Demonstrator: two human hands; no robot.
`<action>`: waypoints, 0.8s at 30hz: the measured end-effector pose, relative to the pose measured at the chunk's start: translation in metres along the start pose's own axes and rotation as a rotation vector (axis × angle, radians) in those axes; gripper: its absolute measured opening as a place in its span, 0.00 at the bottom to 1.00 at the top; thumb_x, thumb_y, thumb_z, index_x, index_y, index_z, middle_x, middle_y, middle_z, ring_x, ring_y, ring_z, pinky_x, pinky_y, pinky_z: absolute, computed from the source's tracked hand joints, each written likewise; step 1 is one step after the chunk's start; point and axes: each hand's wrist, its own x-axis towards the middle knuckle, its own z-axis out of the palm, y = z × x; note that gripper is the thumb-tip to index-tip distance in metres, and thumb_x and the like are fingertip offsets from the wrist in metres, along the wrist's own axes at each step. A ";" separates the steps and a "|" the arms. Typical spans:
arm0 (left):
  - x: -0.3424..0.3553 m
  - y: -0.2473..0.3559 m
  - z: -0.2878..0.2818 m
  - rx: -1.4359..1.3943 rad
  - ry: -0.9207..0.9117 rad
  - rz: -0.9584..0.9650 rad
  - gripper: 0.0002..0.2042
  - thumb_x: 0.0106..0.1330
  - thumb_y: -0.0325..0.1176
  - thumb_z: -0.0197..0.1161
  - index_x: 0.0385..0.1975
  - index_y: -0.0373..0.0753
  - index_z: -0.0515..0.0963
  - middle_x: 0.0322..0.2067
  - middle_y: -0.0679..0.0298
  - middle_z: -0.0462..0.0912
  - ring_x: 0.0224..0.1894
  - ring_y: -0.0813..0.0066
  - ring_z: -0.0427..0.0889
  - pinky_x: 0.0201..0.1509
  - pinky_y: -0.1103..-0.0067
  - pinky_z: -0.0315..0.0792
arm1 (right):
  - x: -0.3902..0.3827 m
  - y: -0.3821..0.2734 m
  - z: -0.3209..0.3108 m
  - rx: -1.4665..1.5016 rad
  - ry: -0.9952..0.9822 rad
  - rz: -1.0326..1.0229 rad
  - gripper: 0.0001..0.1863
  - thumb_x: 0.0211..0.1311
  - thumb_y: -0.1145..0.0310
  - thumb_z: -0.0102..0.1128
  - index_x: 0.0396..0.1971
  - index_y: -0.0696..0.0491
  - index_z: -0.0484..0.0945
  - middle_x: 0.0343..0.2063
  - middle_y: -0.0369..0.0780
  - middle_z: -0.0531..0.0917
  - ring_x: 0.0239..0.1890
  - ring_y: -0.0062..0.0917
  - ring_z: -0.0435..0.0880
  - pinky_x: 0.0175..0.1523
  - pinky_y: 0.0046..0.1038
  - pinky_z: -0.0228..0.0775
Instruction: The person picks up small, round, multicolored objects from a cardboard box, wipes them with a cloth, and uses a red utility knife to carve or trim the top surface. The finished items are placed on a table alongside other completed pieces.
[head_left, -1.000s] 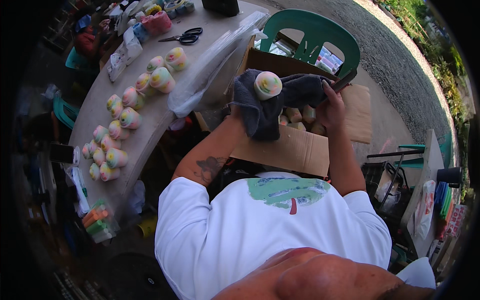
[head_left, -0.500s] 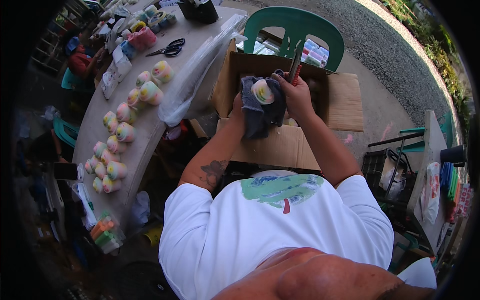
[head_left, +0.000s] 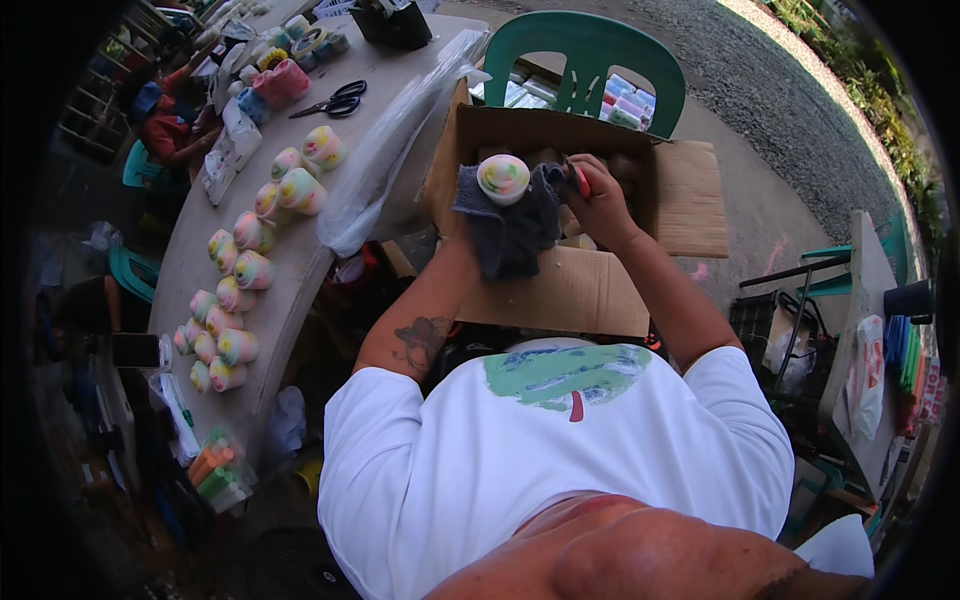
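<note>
at left, swirled pastel cups (head_left: 238, 298) stand in a ragged line along a curved desk (head_left: 300, 245), black-handled scissors (head_left: 343, 102) at its far end and a clear plastic sheet (head_left: 385, 150) draped at its right. at centre, the left grip (head_left: 454, 242) is covered by a dark grey cloth (head_left: 505, 243), so whether its fingers pinch or spread cannot be told; one swirled cup (head_left: 503, 182) rides upright on that cloth, over an open cardboard box (head_left: 690, 200). half a second ago the cup leaned toward the right; now it sits level, its swirled top turned up. just right of it, the right grip (head_left: 602, 203) is pinching a red-handled tool (head_left: 581, 181), its blade, raised moments earlier, now hardly seen. at far right, a white bag (head_left: 866, 372) bears red print and a sign (head_left: 933, 388) shows red capitals, partly cut off; no lettering is discernible on the cups.
</note>
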 end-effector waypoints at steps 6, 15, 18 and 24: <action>-0.004 0.032 0.036 0.349 -0.023 0.005 0.17 0.71 0.44 0.52 0.47 0.36 0.75 0.43 0.59 0.81 0.44 0.68 0.82 0.53 0.75 0.78 | 0.015 -0.017 -0.002 0.568 0.030 0.156 0.13 0.54 0.78 0.68 0.40 0.54 0.79 0.42 0.40 0.78 0.46 0.29 0.80 0.52 0.28 0.72; 0.002 0.028 0.020 -0.570 -0.049 -0.350 0.13 0.64 0.35 0.63 0.46 0.40 0.75 0.40 0.65 0.80 0.40 0.73 0.81 0.46 0.77 0.78 | 0.013 -0.022 0.016 0.347 -0.009 0.100 0.12 0.51 0.81 0.70 0.36 0.53 0.81 0.43 0.36 0.77 0.46 0.25 0.78 0.52 0.26 0.70; 0.007 0.014 0.013 0.281 -0.093 0.101 0.12 0.70 0.40 0.53 0.43 0.40 0.75 0.39 0.62 0.80 0.40 0.72 0.81 0.45 0.76 0.79 | 0.015 -0.034 0.017 0.152 -0.039 -0.051 0.13 0.51 0.80 0.70 0.37 0.55 0.81 0.42 0.37 0.78 0.44 0.25 0.79 0.52 0.26 0.70; 0.021 0.015 -0.023 0.710 -0.125 0.396 0.12 0.58 0.28 0.68 0.41 0.38 0.77 0.36 0.65 0.82 0.37 0.80 0.80 0.41 0.81 0.79 | 0.025 0.006 -0.012 0.578 -0.145 0.588 0.11 0.59 0.74 0.68 0.41 0.54 0.79 0.35 0.31 0.80 0.36 0.16 0.78 0.44 0.21 0.72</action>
